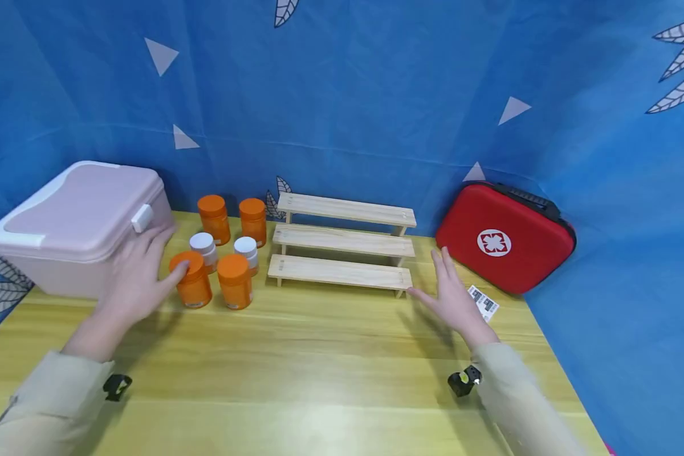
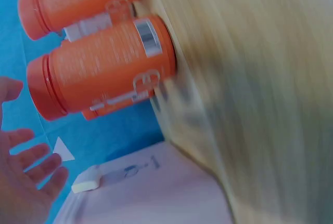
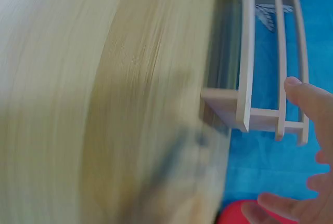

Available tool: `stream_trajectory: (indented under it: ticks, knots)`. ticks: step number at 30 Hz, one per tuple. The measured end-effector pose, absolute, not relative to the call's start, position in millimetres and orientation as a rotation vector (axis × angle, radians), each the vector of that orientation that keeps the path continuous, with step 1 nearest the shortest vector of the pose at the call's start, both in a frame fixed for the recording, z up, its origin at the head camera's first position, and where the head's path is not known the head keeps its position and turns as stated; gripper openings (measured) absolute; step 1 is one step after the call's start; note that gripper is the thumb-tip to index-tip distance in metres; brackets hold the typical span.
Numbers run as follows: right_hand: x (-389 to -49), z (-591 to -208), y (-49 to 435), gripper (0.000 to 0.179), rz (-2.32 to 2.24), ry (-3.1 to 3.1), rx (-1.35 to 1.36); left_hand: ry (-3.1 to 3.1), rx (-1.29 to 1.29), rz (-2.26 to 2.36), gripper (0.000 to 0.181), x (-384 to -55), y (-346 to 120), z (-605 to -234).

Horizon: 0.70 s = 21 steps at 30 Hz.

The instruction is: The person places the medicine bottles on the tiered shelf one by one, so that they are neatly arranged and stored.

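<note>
My left hand (image 1: 133, 272) hovers with spread fingers beside the front-left orange bottle (image 1: 195, 288). In the left wrist view, a gap shows between the thumb (image 2: 9, 90) and that bottle's cap (image 2: 42, 89). Close by stand another front orange bottle (image 1: 236, 291), two white-capped bottles (image 1: 203, 242) and two more orange bottles (image 1: 214, 218) behind. My right hand (image 1: 456, 304) has its fingers extended near the right end of a three-step wooden shelf (image 1: 342, 273). Nothing is in its grasp. Whether its thumb touches the shelf, I cannot tell.
A pale pink lidded box (image 1: 85, 209) stands at the far left, behind my left hand. On the right a red first-aid case (image 1: 504, 237) leans against the blue cloth (image 1: 342, 95). A small printed label sheet (image 1: 483, 303) lies on the wooden table (image 1: 296, 367).
</note>
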State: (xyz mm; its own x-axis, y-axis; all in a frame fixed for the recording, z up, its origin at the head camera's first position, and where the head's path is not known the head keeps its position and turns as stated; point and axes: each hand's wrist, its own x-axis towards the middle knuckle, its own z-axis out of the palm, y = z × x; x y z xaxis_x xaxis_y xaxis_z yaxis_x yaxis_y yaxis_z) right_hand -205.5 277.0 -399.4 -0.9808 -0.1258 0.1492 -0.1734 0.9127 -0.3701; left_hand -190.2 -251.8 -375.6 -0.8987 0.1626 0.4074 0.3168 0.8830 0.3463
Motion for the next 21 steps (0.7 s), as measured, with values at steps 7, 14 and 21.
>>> stream_trajectory:
  ticks: [7,14,21]
  knots:
    - [-207.8,-432.8,263.2,0.079,1.544,-2.649,-0.081,-2.609,-0.239,-1.021,0.064,-186.7,-251.2,-389.0]
    - [-210.8,-472.3,249.6,0.069,1.853,-2.246,-0.248,-2.549,-0.162,-1.374,0.062,-183.6,-249.4,-401.5]
    - [-211.8,-478.9,246.1,0.077,1.754,-2.327,-0.172,-2.598,-0.117,-1.462,0.07,-184.2,-244.3,-406.1]
